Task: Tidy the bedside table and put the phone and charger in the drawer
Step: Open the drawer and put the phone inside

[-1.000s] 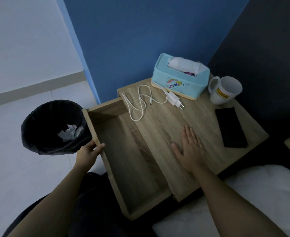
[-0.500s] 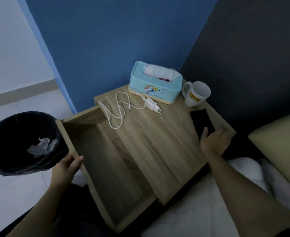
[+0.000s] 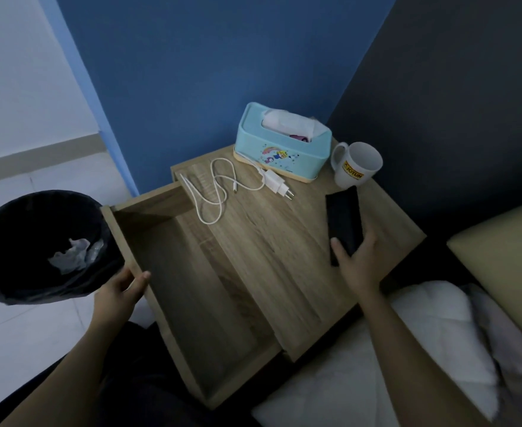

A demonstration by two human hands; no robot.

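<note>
right hand (image 3: pixel 359 262): wrapped round the near end of the phone (image 3: pixel 344 219), thumb seen on its left edge, fingers on the right edge; whether it is lifted off the wood cannot be told.
phone: dark slab, gripped at the near end, far end pointing away from the grip toward the mug (image 3: pixel 356 166), nearly touching its base.
left hand (image 3: pixel 119 289): clamped on the front panel of the drawer (image 3: pixel 192 303), thumb laid over the top edge, fingers hidden behind the panel.
drawer: pulled wide open, bare wooden bottom seen, stretching from the left-hand grip toward the right hand; nothing seen inside.
charger (image 3: pixel 276 186): white plug lying on its side, found beyond and left of the phone grip, just in front of the tissue box (image 3: pixel 281 149).
cable (image 3: pixel 213 192): white, looped loosely, one loop draped over the table edge above the drawer, well beyond the left-hand grip.
bedside table (image 3: pixel 269 241): wooden top, with the phone, charger, tissue box and mug on it.
tissue box: light blue, cartoon print, tissue poking out, at the far side from both grips.
bin (image 3: pixel 38 245): black liner, crumpled white paper inside, just left of the left hand.
bedding (image 3: pixel 407 349): white, seen under the right forearm.
</note>
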